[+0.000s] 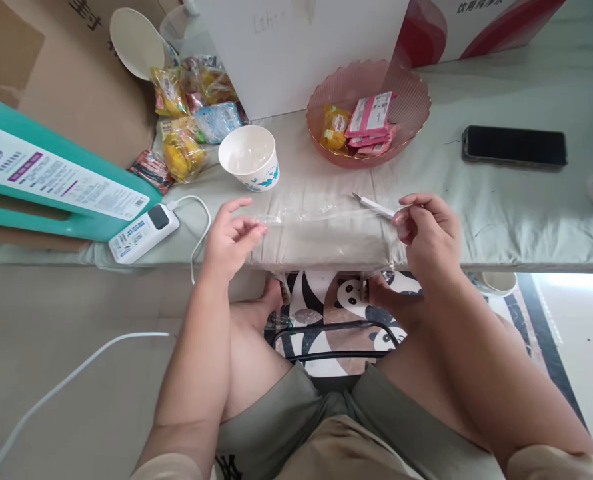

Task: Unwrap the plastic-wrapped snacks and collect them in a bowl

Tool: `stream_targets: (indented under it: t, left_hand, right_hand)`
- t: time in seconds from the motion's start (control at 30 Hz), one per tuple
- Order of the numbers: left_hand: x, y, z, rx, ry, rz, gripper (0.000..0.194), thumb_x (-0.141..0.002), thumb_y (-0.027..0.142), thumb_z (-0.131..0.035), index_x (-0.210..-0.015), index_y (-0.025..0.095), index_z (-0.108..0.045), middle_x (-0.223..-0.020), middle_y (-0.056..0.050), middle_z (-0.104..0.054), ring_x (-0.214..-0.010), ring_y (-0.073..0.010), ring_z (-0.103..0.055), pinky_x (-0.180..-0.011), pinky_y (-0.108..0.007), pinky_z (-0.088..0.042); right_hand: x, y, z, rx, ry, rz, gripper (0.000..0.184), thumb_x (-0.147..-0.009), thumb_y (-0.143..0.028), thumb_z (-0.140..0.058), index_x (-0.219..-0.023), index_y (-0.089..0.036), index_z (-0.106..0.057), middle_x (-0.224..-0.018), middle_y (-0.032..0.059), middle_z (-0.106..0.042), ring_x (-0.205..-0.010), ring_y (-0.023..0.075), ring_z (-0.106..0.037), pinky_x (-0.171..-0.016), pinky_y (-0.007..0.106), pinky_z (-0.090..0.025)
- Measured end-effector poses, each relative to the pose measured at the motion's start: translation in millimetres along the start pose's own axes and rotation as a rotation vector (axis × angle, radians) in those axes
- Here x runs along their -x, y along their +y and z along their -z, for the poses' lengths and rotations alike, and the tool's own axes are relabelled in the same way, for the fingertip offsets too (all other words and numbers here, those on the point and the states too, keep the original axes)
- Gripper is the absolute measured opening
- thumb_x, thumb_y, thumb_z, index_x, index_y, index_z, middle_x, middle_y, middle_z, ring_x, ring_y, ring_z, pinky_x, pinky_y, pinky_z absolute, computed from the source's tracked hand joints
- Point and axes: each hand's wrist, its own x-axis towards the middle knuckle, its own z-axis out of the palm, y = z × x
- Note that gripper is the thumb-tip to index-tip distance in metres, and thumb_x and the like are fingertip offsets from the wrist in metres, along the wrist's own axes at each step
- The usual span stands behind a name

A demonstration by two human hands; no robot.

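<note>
A clear plastic bag [326,237] is stretched between my two hands over the front edge of the covered table. My left hand [234,240] pinches its left top corner between thumb and fingers. At the other end, my right hand [429,230] is closed on a slim white pen-like tool [376,205] with a pointed dark metal tip, aimed left. The bag's right corner meets the same fingers. Just beyond my left hand stands a white paper cup [250,158] with a blue pattern.
A pink bowl [321,143] with wrapped snacks stands ahead, before a white box [306,60]. A phone [514,147] lies right. Left are snack packets [181,157], a power strip [144,233] with cables and a large green container [96,193]. A black metal frame [336,327] is below.
</note>
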Motion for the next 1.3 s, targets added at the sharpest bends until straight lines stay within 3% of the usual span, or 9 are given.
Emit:
stream_targets:
  t: [0.1, 0.27, 0.37, 0.53, 0.7, 0.8, 1.0, 1.17, 1.3]
  left_hand:
    - [-9, 4, -1.0, 0.03, 0.144, -0.12, 0.02, -0.078, 0.034, -0.076, -0.093, 0.02, -0.07, -0.076, -0.002, -0.069, -0.072, -0.0148, -0.068, -0.069, -0.028, -0.057]
    - [-11, 12, -2.4, -0.19, 0.13, -0.035, 0.031, -0.069, 0.023, -0.08, -0.1, 0.022, -0.076, -0.085, -0.002, -0.068, -0.079, -0.0154, -0.064, -0.073, -0.027, -0.056]
    - [-13, 12, -3.1, -0.32, 0.202, -0.051, 0.005, -0.075, 0.025, -0.076, -0.079, 0.022, -0.074, -0.086, -0.003, -0.063, -0.084, -0.0164, -0.062, -0.079, -0.028, -0.056]
    - [-10, 22, -6.0, 0.051, 0.117, -0.058, 0.034, -0.079, 0.044, -0.075, -0.065, 0.021, -0.055, -0.107, -0.008, -0.07, -0.112, -0.0226, -0.067, -0.09, -0.032, -0.059]
    - [-6, 36, -16.3, 0.224, 0.101, 0.238, 0.048, -0.078, 0.064, -0.073, -0.074, 0.024, -0.047, -0.067, 0.0, -0.064, -0.049, -0.0128, -0.059, -0.039, -0.022, -0.038]
    - [-13, 34, -21.4, 0.189, 0.186, 0.363, 0.046, -0.078, 0.057, -0.077, -0.075, 0.024, -0.046, -0.055, 0.005, -0.054, -0.032, -0.0057, -0.037, -0.031, -0.02, -0.015]
    - [-22, 30, -20.1, 0.249, 0.065, 0.595, 0.035, -0.08, 0.044, -0.078, -0.081, 0.022, -0.051, -0.056, 0.005, -0.058, -0.03, -0.0012, -0.027, -0.032, -0.017, -0.01]
    - [-14, 37, -30.3, 0.237, -0.272, 0.556, 0.041, -0.074, 0.049, -0.083, -0.077, 0.022, -0.053, -0.061, 0.0, -0.064, -0.032, -0.0041, -0.039, -0.032, -0.017, -0.013]
    - [-8, 39, -42.8, 0.239, -0.464, 0.516, 0.05, -0.069, 0.061, -0.085, -0.075, 0.022, -0.055, -0.064, -0.003, -0.067, -0.042, -0.0117, -0.055, -0.034, -0.02, -0.029]
  right_hand:
    - [0, 0, 4, -0.006, -0.02, 0.046, 0.009, -0.078, -0.025, -0.057, -0.083, -0.021, -0.064, -0.065, -0.0009, -0.058, -0.057, 0.0108, -0.048, -0.057, 0.026, -0.041]
    - [1, -2, 11, 0.361, -0.108, 0.192, 0.034, -0.078, -0.032, -0.068, -0.111, -0.025, -0.067, -0.084, 0.0011, -0.06, -0.078, 0.0175, -0.059, -0.076, 0.035, -0.053]
    - [0, -1, 11, 0.646, -0.009, 0.32, 0.017, -0.082, -0.033, -0.07, -0.097, -0.025, -0.072, -0.084, 0.0028, -0.056, -0.082, 0.0196, -0.058, -0.084, 0.041, -0.053]
    - [4, -4, 8, 0.53, 0.028, 0.608, 0.011, -0.086, -0.03, -0.066, -0.078, -0.023, -0.066, -0.113, 0.0117, -0.065, -0.119, 0.0297, -0.063, -0.106, 0.052, -0.048]
    - [11, -9, 5, 0.28, -0.175, 0.125, 0.009, -0.092, -0.034, -0.058, -0.097, -0.026, -0.057, -0.055, -0.0074, -0.05, -0.046, 0.0142, -0.052, -0.054, 0.031, -0.048]
    - [8, -11, 3, 0.349, -0.141, -0.074, 0.026, -0.088, -0.033, -0.059, -0.113, -0.026, -0.056, -0.058, -0.0077, -0.051, -0.04, 0.0122, -0.043, -0.044, 0.028, -0.037]
    - [0, -8, 9, 0.686, 0.068, 0.4, 0.025, -0.077, -0.024, -0.063, -0.102, -0.023, -0.066, -0.106, 0.01, -0.07, -0.096, 0.0254, -0.07, -0.087, 0.044, -0.057]
    - [10, 0, 0, 0.384, -0.501, 0.312, 0.045, -0.085, -0.042, -0.07, -0.126, -0.025, -0.062, -0.128, 0.0108, -0.072, -0.12, 0.0267, -0.067, -0.107, 0.047, -0.053]
    - [26, 2, -21, 0.335, -1.004, 0.01, 0.047, -0.083, -0.038, -0.074, -0.125, -0.021, -0.063, -0.107, 0.007, -0.076, -0.086, 0.018, -0.072, -0.079, 0.033, -0.058]
